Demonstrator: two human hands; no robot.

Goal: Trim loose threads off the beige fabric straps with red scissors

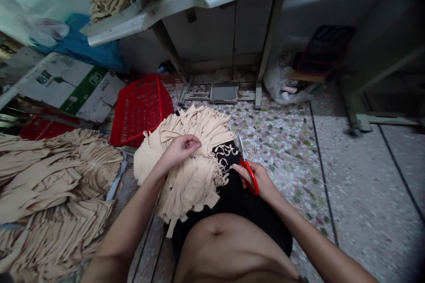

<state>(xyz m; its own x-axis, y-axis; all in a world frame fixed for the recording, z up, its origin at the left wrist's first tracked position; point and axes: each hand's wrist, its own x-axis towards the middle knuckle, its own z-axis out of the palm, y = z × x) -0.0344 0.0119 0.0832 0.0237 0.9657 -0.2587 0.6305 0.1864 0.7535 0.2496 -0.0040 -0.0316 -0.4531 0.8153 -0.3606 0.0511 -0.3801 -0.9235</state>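
Across the person's black-clad lap (239, 205), soft beige fabric strips (191, 177) lie in a ruffled, fanned heap beneath the left hand (184, 147), its fingers curled, though whether they pinch cloth cannot be told. Just right of the heap, the right hand (254, 179) grips red-handled metal scissors (246, 166), with thin curled trimmings (226, 154) between. Beyond the strips, which partly hide it, stands a slotted red plastic basket (139, 106); pleated beige piles (59, 185) spread leftward.

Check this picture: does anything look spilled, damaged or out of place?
Thin, curled scraps lie scattered on the black-clad lap near the scissors; they look untidy beside the layered beige fabric. Nothing looks clearly damaged.
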